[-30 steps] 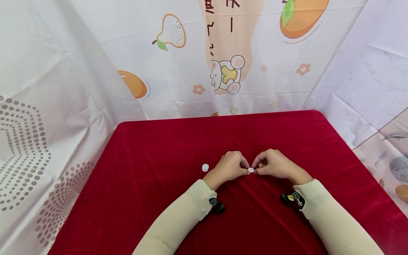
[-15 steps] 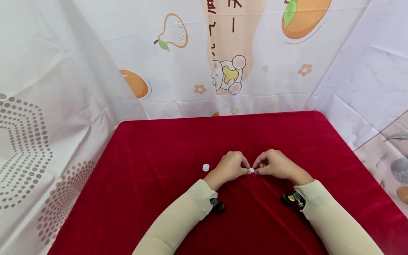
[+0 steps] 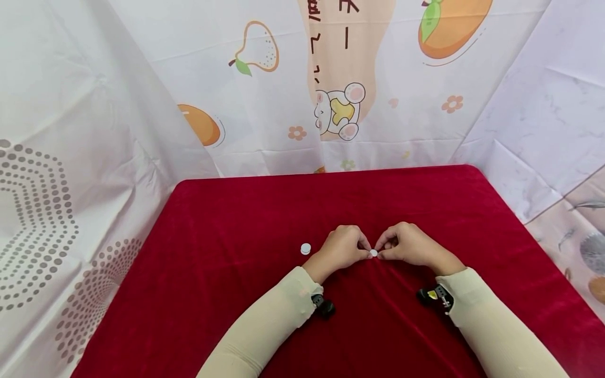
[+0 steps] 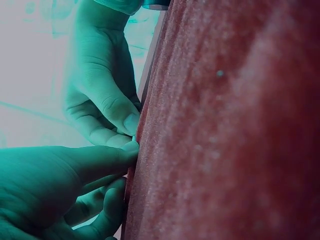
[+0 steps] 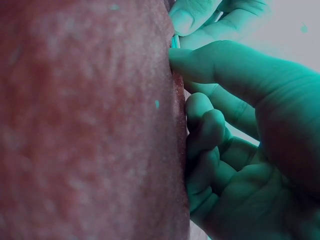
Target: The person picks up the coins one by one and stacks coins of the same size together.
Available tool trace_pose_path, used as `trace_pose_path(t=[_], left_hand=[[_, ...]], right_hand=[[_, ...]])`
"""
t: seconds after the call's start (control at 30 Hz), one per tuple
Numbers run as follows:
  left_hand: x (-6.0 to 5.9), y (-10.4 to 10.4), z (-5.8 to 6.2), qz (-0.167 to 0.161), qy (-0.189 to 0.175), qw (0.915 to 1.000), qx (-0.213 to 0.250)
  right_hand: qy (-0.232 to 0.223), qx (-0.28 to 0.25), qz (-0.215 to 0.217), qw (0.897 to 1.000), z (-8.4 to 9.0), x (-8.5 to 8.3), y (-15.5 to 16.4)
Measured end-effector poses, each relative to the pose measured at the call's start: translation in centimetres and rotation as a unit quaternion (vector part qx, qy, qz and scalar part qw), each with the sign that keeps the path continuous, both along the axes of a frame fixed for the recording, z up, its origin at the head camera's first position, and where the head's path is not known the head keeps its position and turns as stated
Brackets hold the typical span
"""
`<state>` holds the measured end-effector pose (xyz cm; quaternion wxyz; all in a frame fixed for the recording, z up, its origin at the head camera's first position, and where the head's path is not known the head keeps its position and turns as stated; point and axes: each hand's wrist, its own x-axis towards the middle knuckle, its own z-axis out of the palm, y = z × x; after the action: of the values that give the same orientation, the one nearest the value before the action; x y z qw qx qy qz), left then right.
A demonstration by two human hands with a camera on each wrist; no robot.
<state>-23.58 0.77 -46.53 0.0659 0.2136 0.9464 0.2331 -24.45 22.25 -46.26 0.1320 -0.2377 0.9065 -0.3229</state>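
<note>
Two hands meet over one small white disc on the red tabletop (image 3: 236, 220).

The left hand (image 3: 341, 248) and right hand (image 3: 407, 245) sit knuckles up, fingers curled, their fingertips pinching the white disc (image 3: 373, 253) between them, low against the cloth near the tabletop's middle. A second white disc (image 3: 305, 248) lies loose just left of the left hand. Both wrist views show thumbs and fingertips pressed together at the cloth's surface.

Printed white fabric backdrop (image 3: 264, 105), peach-coloured central band (image 3: 347, 68): vertical dark brush-style characters, cropped at the top edge; only a vertical stroke and broken marks show, none legible. No other text, numbers or brands.
</note>
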Motion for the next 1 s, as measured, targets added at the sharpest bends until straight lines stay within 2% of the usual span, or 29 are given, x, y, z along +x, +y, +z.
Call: trace_pose_path(t=[0.53,0.77,0.87,1.0], left_hand=[[0.1,-0.2,-0.1,0.013,-0.003,0.9999,-0.003],[0.1,-0.5,0.1,-0.001,-0.005,1.0000,-0.004],[0.2,-0.9,0.5,-0.007,-0.011,0.9999,-0.005],[0.2,-2.1,1.8,-0.010,-0.009,0.9998,-0.013]], right_hand=[[-0.007,0.002,-0.003,1.000,-0.1,-0.2,-0.2],[-0.020,-0.002,-0.011,1.000,0.0,-0.1,-0.1],[-0.027,-0.001,-0.010,1.000,0.0,0.1,0.1],[-0.023,0.003,0.009,1.000,0.4,0.3,0.4]])
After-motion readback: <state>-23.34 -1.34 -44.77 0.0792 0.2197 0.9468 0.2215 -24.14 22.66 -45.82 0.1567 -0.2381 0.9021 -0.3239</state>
